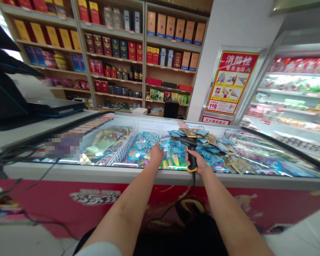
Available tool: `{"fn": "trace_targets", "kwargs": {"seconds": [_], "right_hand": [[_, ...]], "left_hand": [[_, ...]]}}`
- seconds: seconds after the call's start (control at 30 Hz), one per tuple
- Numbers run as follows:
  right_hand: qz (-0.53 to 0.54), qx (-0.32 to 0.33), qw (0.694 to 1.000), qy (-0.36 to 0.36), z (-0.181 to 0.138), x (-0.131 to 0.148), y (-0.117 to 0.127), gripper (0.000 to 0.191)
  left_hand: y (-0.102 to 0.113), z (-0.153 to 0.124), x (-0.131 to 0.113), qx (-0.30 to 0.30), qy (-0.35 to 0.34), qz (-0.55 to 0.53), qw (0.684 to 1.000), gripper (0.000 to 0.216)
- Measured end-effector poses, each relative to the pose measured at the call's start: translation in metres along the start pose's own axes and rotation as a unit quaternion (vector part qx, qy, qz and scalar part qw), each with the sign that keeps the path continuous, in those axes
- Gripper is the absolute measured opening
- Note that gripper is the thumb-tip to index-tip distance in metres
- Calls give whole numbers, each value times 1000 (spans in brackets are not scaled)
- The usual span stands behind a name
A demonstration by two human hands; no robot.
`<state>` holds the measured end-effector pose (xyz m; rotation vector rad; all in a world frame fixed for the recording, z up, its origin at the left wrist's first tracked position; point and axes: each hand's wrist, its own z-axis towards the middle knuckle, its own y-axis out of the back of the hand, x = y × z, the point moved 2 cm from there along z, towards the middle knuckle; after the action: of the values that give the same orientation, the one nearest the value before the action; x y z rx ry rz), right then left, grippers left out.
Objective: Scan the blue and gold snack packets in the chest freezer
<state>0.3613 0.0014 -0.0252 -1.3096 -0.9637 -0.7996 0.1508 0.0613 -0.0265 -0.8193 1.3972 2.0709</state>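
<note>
My right hand (199, 163) is wrapped round the handle of a black and yellow barcode scanner (192, 161), its head pointing forward and left over the packets. My left hand (157, 155) is closed at the edge of a small blue and white packet (164, 143), just left of the scanner. Its fingertips are partly hidden. Beyond and to the right of the scanner, blue and brown packets (211, 146) lie heaped on the glass top of a chest freezer (154, 175). More blue packets (146, 140) lie left of my left hand.
Through the freezer glass a white wire basket (124, 147) and bagged goods show. Black checkout equipment (53, 106) stands on the left counter, with loose cables (12, 156) nearby. The scanner's cord (173, 204) hangs down the freezer front. Stocked shelves (117, 53) line the back.
</note>
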Motion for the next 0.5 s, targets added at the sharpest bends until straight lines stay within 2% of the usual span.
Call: {"fn": "trace_targets", "kwargs": {"seconds": [0.27, 0.5], "right_hand": [[0, -3, 1000, -8, 1, 0, 1, 31], [-16, 11, 1000, -9, 0, 1, 0, 28]], "left_hand": [[1, 6, 1, -7, -11, -9, 1000, 27], [-8, 13, 9, 3, -20, -80, 997, 35]]}}
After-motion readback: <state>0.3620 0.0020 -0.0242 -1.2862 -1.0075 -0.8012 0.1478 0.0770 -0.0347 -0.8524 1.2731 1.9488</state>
